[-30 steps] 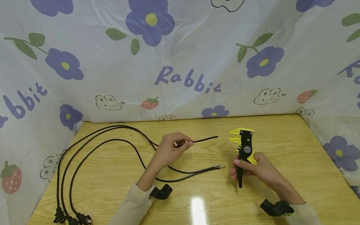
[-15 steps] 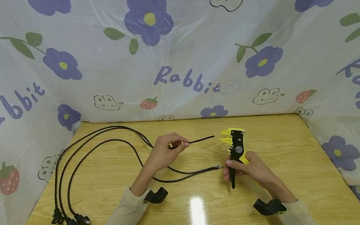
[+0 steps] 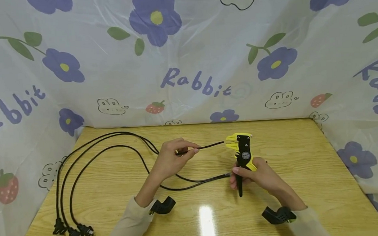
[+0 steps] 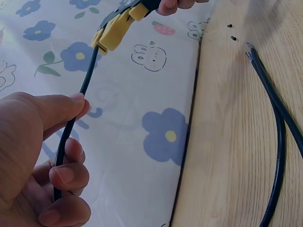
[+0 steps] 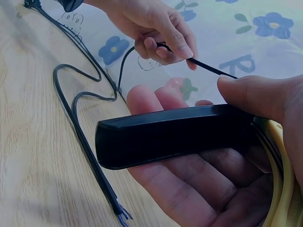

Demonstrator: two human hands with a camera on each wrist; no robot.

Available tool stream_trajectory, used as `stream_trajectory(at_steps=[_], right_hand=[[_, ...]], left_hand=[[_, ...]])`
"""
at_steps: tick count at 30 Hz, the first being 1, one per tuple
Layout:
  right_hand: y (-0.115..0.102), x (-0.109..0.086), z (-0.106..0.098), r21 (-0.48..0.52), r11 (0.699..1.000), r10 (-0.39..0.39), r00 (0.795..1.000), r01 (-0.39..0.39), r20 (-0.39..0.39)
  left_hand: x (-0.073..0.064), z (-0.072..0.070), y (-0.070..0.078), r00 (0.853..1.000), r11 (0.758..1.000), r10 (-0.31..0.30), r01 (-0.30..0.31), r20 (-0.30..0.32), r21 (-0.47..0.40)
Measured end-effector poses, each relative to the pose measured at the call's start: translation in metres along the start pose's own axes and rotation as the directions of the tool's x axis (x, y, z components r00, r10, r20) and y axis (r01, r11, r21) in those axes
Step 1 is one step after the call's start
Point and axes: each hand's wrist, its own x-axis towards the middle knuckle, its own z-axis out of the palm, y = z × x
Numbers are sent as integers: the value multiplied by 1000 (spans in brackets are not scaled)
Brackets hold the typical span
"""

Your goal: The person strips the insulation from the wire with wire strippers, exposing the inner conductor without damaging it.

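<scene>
My left hand (image 3: 175,159) pinches a black power cable (image 3: 211,145) between thumb and fingers, a short length sticking out to the right. My right hand (image 3: 263,175) grips a black and yellow wire stripper (image 3: 243,143) by its handles, holding it upright. The cable's tip meets the stripper's yellow jaws; in the left wrist view the cable (image 4: 89,71) ends at the yellow nose (image 4: 112,34). How deep the tip sits inside is hidden. In the right wrist view the stripper's black handle (image 5: 175,135) lies across the fingers.
Two more black cables (image 3: 199,182) lie on the wooden table (image 3: 308,161), their bare wire ends (image 5: 124,215) near my right hand. Three plugs (image 3: 74,234) lie at the front left. Small black bits (image 4: 232,32) lie near the wire ends. A printed cloth (image 3: 185,53) hangs behind.
My right hand has carried the wire stripper leftward until its jaws reached the cable tip; the gap between them is gone. The left hand has shifted slightly left, still pinching the cable.
</scene>
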Motion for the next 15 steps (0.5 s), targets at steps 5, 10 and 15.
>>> stream_trajectory(at_steps=[5,10,15], right_hand=[[0,1,1,0,1000,-17,1000,17,11],[0,1,2,-3,1000,-27,999,27,29],[0,1,5,-4,999,-38,998,38,49]], left_hand=[[-1,-1,3,1000,1000,6,-6,-10,4],[-2,-3,5,1000,1000,21,-21,-20,13],[-3,-3,7,1000,1000,22,-22,-14,21]])
